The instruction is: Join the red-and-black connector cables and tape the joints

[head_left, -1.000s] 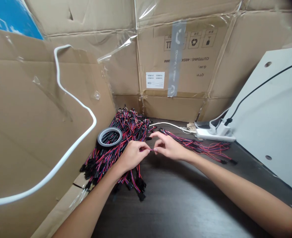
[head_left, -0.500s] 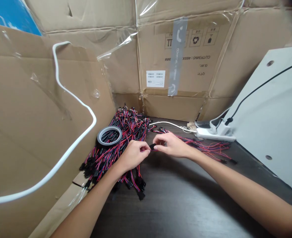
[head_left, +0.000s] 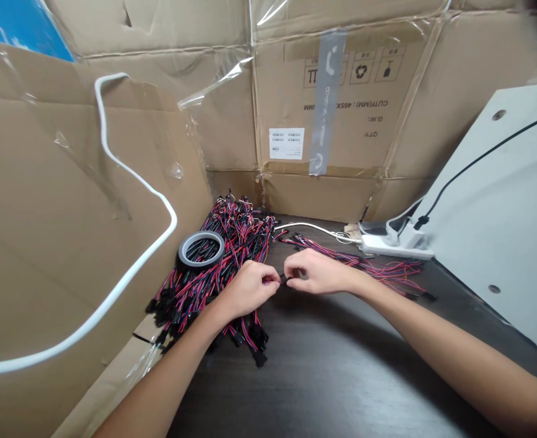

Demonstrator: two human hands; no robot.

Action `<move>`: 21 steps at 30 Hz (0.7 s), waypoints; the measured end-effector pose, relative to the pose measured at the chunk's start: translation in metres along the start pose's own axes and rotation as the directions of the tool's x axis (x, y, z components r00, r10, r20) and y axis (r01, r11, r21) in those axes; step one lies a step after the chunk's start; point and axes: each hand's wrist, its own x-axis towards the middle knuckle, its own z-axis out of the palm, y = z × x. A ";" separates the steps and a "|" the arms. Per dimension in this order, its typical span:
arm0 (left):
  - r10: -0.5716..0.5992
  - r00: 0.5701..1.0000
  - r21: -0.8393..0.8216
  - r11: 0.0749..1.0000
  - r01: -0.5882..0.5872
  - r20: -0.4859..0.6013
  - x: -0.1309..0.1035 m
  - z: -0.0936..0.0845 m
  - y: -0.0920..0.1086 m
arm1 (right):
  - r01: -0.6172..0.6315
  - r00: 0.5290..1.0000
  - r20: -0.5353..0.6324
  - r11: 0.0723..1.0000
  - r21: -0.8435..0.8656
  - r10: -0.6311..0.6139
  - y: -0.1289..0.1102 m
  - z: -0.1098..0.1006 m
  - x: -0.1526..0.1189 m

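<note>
My left hand [head_left: 249, 287] is closed in a pinch, with a bit of thin red-and-dark wire showing at its fingertips. Facing it, my right hand [head_left: 315, 271] pinches a small black strip [head_left: 284, 280], which looks like tape against the wire; the fingers hide most of it. Both hands are just above the dark table. Beside and behind my left hand lies a heap of red, blue and black wire leads [head_left: 232, 243] with black connectors. On that heap rests a roll of black tape [head_left: 181, 250] with a grey core.
Behind my right hand, more loose wire leads [head_left: 387, 271] lie on the table [head_left: 323, 365]. A white power strip [head_left: 378, 246] with plugs stands at the right, by a white panel [head_left: 501, 201]. Cardboard walls [head_left: 232, 121] close off the back and left, where a white cable [head_left: 126, 277] hangs.
The black strip between my fingertips was broader and now shows only as a small dark bit. Both hands have turned and shifted slightly; the heap and the tape roll stay put.
</note>
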 end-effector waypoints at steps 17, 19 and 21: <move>0.071 0.994 0.019 0.997 -0.073 0.080 -0.001 0.003 -0.004 | 0.005 0.997 0.076 0.989 -0.147 0.006 -0.002 -0.001 -0.001; 0.078 0.992 0.021 0.997 -0.080 0.096 -0.001 0.003 -0.004 | 0.008 0.996 0.091 0.983 -0.185 0.009 -0.004 -0.002 -0.001; 0.082 0.991 0.019 0.996 -0.084 0.108 -0.001 0.003 -0.003 | 0.014 0.994 0.106 0.974 -0.224 0.010 -0.006 -0.004 -0.002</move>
